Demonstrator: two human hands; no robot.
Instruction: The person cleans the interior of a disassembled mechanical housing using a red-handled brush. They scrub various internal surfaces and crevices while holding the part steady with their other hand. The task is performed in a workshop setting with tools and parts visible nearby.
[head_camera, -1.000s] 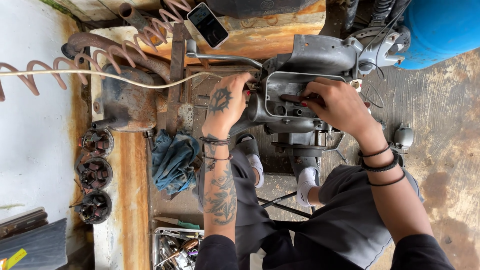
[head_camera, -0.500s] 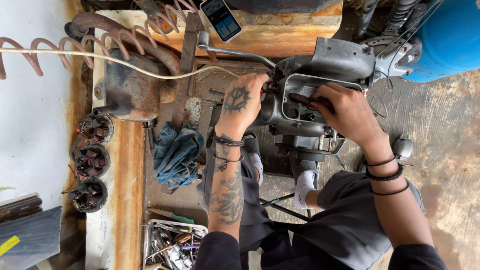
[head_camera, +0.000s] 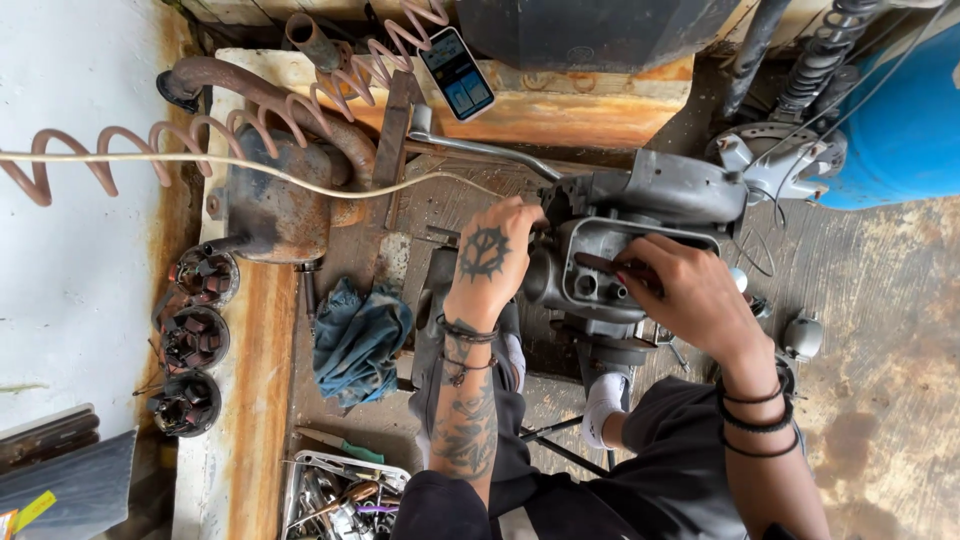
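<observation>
I'm working inside the open side of the grey cast-metal engine case (head_camera: 640, 240), which sits on the stained floor between my knees, below the rusty worktop (head_camera: 560, 110). My left hand (head_camera: 490, 255) has its grip pressed flat on the case's left side, steadying it. My right hand (head_camera: 685, 295) is clamped on a thin dark tool (head_camera: 600, 264) poking into the cavity; I judge the next move calls for a firm, steady brace.
</observation>
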